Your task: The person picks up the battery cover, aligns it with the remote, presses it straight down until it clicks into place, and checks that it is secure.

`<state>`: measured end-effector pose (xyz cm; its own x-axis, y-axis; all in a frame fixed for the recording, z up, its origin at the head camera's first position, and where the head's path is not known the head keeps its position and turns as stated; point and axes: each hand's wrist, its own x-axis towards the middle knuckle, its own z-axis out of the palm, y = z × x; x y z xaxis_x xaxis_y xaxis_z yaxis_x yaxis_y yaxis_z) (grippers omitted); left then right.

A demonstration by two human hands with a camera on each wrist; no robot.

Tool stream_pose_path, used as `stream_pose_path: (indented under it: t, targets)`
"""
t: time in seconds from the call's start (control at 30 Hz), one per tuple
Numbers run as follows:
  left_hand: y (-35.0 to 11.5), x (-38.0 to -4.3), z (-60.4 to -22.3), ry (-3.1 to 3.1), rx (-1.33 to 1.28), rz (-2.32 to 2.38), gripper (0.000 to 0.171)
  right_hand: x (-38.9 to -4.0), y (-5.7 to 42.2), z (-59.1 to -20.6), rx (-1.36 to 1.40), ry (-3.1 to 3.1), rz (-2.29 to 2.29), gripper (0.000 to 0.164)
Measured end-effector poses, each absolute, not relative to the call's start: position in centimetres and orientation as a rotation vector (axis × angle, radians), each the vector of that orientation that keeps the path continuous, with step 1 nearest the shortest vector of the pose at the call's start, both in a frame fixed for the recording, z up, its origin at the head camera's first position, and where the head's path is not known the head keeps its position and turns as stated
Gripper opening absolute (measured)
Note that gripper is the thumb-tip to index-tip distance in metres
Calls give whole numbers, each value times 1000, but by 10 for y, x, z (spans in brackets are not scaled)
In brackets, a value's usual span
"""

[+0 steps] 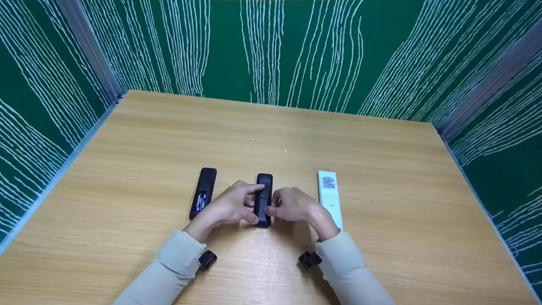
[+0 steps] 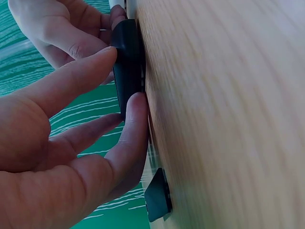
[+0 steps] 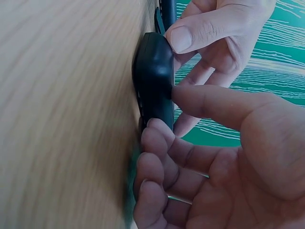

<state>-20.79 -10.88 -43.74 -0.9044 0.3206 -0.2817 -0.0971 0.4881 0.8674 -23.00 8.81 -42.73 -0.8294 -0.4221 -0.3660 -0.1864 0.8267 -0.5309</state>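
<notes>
A black remote control (image 1: 264, 195) lies back side up on the table between the two hands, a label near its far end. My left hand (image 1: 235, 203) holds it from the left, thumb at the near end and a finger reaching onto its back. From the right, my right hand (image 1: 294, 204) grips the same remote, with the thumb on its lower back and the fingers curled along the side. Both wrist views show the remote's dark near end (image 2: 127, 40) between the fingers. Whether its battery cover is fully seated cannot be made out.
Left of the hands lies another black remote control (image 1: 207, 182), its battery compartment uncovered with batteries (image 1: 201, 201) inside. A white remote control (image 1: 328, 195) lies to the right, partly behind the right wrist. The wooden table (image 1: 271, 127) meets green, white-streaked walls at the back and sides.
</notes>
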Motion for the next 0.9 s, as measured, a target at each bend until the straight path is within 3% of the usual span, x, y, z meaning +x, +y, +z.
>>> stream_pose_path:
  t: [0.9]
  targets:
    - [-109, -209, -438, 2306, 161, 1416, 100, -232, 87, -432, -438, 2569, -688, 24]
